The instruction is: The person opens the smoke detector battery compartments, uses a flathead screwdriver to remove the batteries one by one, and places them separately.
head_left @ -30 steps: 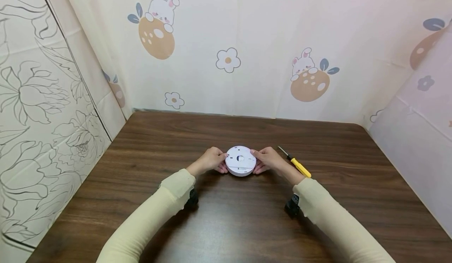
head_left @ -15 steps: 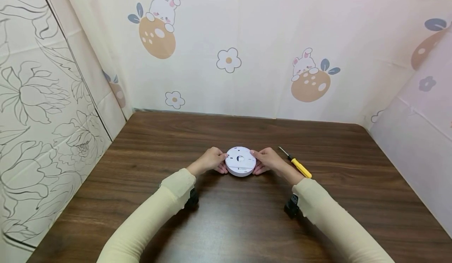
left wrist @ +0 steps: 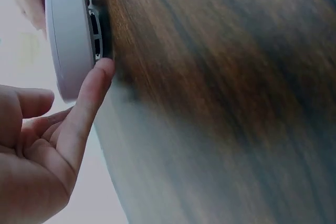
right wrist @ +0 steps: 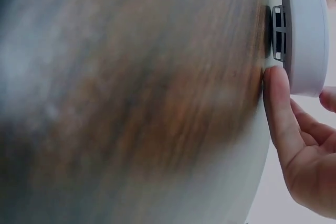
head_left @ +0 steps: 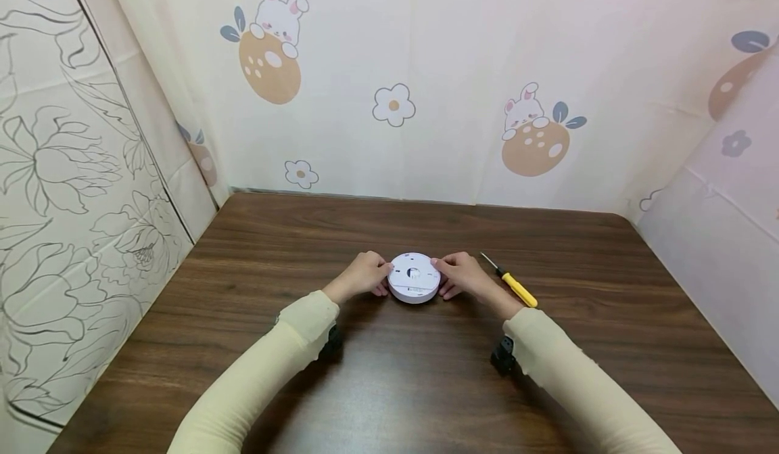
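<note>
A round white smoke detector (head_left: 414, 281) lies with its flat, slotted back up and its vented side down towards the wooden table. My left hand (head_left: 364, 275) holds its left edge, thumb at the upper rim and fingers lower down. From the other side my right hand (head_left: 465, 273) grips the edge in the same way. In the left wrist view the index finger reaches under the detector (left wrist: 68, 35) beside the dark vents. The right wrist view shows an index fingertip below the vents and the thumb at the far rim of the detector (right wrist: 308, 35).
A screwdriver (head_left: 516, 289) with a yellow handle lies on the table (head_left: 402, 386), just right of my right hand. Patterned curtains (head_left: 450, 55) hang behind the table and along its sides. Small black cameras (head_left: 502, 356) sit under the wrists.
The detector has turned slightly and shifted a little to the left and away from me. The lower fingers of both hands have drawn back slightly from its edge. The screwdriver has stayed put.
</note>
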